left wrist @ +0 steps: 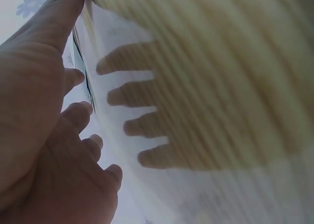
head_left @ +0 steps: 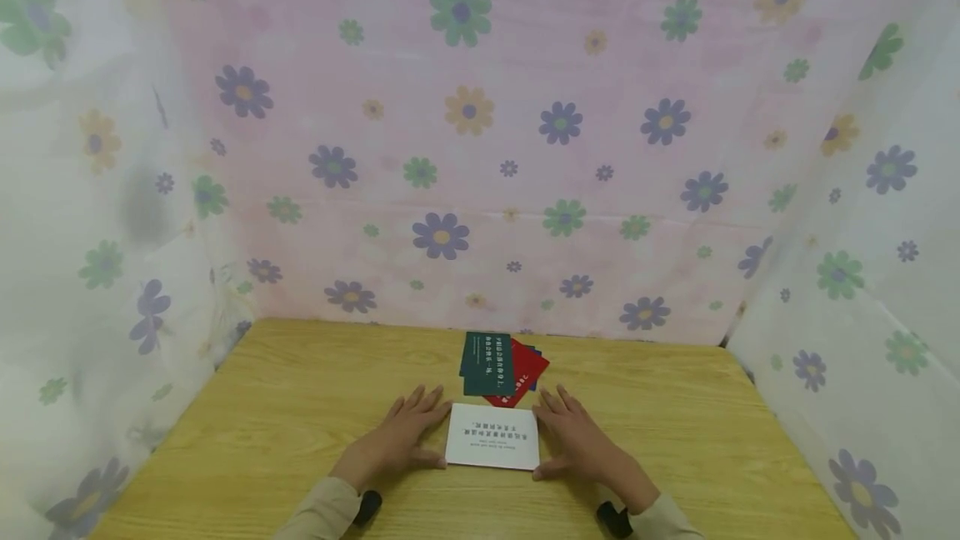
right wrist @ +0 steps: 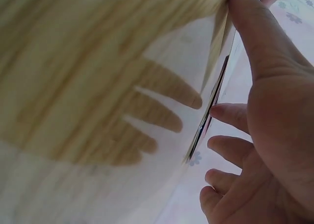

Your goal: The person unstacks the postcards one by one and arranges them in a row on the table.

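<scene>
A white card [head_left: 492, 437] with dark printed characters lies flat on the wooden table, its text upside down from my side. My left hand [head_left: 401, 437] rests along its left edge, thumb at the near corner and index finger by the far one. Mirroring it, my right hand [head_left: 581, 442] lies along the right edge, its thumb at the near right corner. Fingers of both hands are spread and fairly straight. In the wrist views, the left hand [left wrist: 64, 121] and the right hand [right wrist: 265, 121] are seen low over the glossy tabletop, which shows their reflections.
Just beyond the white card lies a loose fan of cards: dark green ones [head_left: 487, 365] on top, a red card [head_left: 531, 367] beneath, and blue edges showing. The table [head_left: 285, 407] has flower-patterned curtains [head_left: 390, 215] behind it and on both sides.
</scene>
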{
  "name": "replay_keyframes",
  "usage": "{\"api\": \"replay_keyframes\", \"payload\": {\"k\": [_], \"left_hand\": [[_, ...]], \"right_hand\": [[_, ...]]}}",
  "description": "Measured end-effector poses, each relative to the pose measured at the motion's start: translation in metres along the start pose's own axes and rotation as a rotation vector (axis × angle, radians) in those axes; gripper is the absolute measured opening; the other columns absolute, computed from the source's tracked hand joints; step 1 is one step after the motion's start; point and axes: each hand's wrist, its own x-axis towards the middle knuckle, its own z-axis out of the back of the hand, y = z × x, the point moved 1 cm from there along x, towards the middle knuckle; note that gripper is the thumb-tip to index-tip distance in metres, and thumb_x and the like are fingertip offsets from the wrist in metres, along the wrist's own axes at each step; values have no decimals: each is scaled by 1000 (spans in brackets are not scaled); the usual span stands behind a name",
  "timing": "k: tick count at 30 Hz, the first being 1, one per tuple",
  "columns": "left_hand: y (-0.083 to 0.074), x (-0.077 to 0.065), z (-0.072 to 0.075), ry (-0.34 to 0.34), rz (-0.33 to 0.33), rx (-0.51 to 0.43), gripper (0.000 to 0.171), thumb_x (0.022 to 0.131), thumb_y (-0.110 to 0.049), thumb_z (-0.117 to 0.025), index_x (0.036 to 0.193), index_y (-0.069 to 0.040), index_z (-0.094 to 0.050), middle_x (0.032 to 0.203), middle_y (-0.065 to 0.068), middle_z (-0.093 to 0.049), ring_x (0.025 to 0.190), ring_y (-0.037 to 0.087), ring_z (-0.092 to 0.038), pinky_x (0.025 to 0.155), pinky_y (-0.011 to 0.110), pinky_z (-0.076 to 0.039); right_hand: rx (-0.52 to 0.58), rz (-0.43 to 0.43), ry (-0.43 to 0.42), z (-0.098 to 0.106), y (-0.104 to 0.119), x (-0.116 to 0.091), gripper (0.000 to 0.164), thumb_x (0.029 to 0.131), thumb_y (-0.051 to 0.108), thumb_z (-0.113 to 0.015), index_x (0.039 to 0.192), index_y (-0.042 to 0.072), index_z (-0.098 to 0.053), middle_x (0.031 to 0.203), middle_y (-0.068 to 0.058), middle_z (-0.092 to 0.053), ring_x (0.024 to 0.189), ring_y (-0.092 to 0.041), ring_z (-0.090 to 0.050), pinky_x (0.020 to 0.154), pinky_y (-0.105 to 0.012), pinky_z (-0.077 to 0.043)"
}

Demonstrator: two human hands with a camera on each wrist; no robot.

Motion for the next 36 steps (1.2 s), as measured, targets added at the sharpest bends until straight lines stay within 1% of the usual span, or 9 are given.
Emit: {"api": "replay_keyframes", "payload": {"k": [5,8,12,19,24,28,30,32,36], "left_hand": [[0,1,0,18,1,-39,89,86,-45,-77,157,-8,-39,168,20,-21,154,48,-10,123,67,-10],[2,1,0,32,9,-38,87,87,-44,-77,157,-9,-40,167,21,-21,154,49,-12,123,67,-11],[5,0,0,44,12,-27,85,87,-44,-77,156,-9,-41,167,22,-23,153,49,-14,122,68,-13],[5,1,1,48,-15,-22,88,84,-42,-80,155,-7,-42,165,25,-24,152,52,-16,120,71,-13],[5,0,0,52,-12,-41,88,84,-43,-80,155,-8,-42,166,23,-24,153,51,-14,120,70,-12],[5,-2,1,50,-7,-71,88,84,-45,-79,156,-8,-42,166,20,-25,154,48,-14,123,67,-11],[5,-2,2,49,-6,-78,86,86,-46,-77,156,-9,-42,166,18,-26,154,46,-15,124,64,-12],[5,-2,2,46,-7,-80,81,91,-47,-72,156,-9,-42,166,17,-28,154,45,-17,124,63,-13],[7,0,3,21,-16,-72,65,102,-44,-57,155,-9,-43,165,17,-31,154,45,-19,123,65,-14]], "right_hand": [[-6,-5,8,-2,0,-1,98,73,49,-89,147,-1,-50,161,-27,-32,150,-54,-17,120,-66,-22],[-6,-15,17,-3,1,0,98,73,49,-89,148,-1,-49,161,-28,-32,150,-55,-18,120,-66,-23],[-7,-48,36,-6,1,0,98,74,51,-87,149,2,-49,162,-26,-31,151,-53,-18,120,-66,-25],[31,-79,67,-7,2,-2,97,73,47,-89,150,5,-49,162,-26,-31,151,-53,-16,119,-68,-22],[57,-82,82,-6,2,-5,98,74,46,-89,152,5,-46,162,-27,-31,151,-52,-16,120,-68,-21],[86,-80,82,-5,2,-7,101,76,47,-88,153,1,-43,162,-28,-30,151,-51,-17,120,-68,-22],[92,-74,78,-4,3,-9,101,77,47,-87,153,-1,-41,162,-28,-30,151,-51,-18,119,-68,-23],[89,-63,72,-3,5,-10,101,77,46,-87,153,-1,-41,162,-28,-30,151,-51,-19,119,-68,-24],[94,-56,76,0,10,-11,95,79,41,-86,154,2,-41,164,-24,-28,153,-48,-17,119,-68,-23]]}}
